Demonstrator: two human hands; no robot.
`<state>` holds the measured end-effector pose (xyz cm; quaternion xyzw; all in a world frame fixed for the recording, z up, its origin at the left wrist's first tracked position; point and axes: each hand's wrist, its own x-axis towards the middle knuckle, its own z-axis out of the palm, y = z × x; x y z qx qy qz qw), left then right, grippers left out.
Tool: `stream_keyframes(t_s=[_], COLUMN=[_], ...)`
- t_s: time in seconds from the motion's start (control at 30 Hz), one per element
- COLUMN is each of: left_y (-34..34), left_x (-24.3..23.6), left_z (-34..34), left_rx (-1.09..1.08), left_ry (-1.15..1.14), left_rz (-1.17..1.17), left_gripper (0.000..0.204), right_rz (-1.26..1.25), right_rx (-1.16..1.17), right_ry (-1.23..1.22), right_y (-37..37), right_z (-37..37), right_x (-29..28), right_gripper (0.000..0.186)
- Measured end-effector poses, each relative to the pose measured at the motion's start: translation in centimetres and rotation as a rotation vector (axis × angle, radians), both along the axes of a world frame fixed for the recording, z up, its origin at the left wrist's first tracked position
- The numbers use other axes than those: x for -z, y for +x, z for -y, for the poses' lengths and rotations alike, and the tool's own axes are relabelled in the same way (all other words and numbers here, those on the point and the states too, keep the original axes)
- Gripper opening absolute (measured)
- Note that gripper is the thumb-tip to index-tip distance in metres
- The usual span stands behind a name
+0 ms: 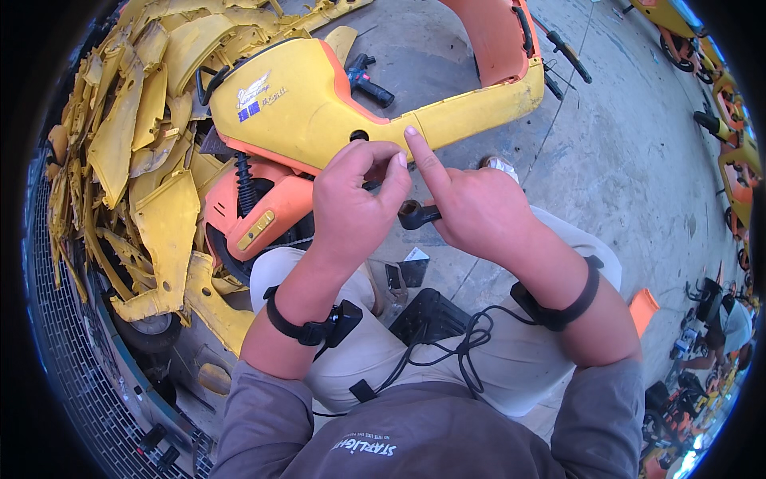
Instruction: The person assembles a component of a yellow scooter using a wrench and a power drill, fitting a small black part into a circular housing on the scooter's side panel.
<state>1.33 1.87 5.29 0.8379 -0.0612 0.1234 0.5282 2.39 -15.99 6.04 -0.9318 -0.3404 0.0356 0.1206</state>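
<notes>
In front of me a yellow and orange scooter [299, 100] lies with its long yellow side panel facing up. My left hand [355, 195] is over the panel's near edge, thumb and forefinger closed in a pinch. Anything between those fingertips is too small or hidden to make out. My right hand [487, 211] has its other fingers curled round a black bar with a ring-shaped end [416, 214], whose far part is hidden in the palm. Its forefinger points out over the lower edge of the panel. A dark round hole [359, 136] shows in the panel just beyond my left hand.
A heap of yellow body panels [163, 207] rises at the left. Beyond the scooter's frame a black power tool [369, 82] lies on the concrete floor [590, 152]. Between my knees is a black plastic piece [431, 315]. More scooters [738, 160] stand along the right.
</notes>
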Motion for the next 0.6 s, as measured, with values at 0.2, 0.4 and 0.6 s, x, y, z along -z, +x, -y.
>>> stream_keyframes(t_s=[0.2,0.4,0.6], left_y=[-0.01,0.03,0.07], left_x=[0.25,0.28,0.35], left_z=[0.02,0.12,0.19], left_rx=[0.009,0.018,0.000], left_ry=[-0.037,-0.018,-0.015], left_rz=[-0.033,-0.075,-0.047], left_gripper=[0.010,0.013,0.012], right_rz=[-0.023,0.010,0.045], right_rx=[0.037,-0.004,-0.008], right_ry=[-0.042,-0.017,-0.025], right_y=[-0.08,-0.01,-0.12], right_z=[-0.08,0.00,-0.07], right_x=[0.02,-0.28,0.06], right_gripper=[0.095,0.076,0.073])
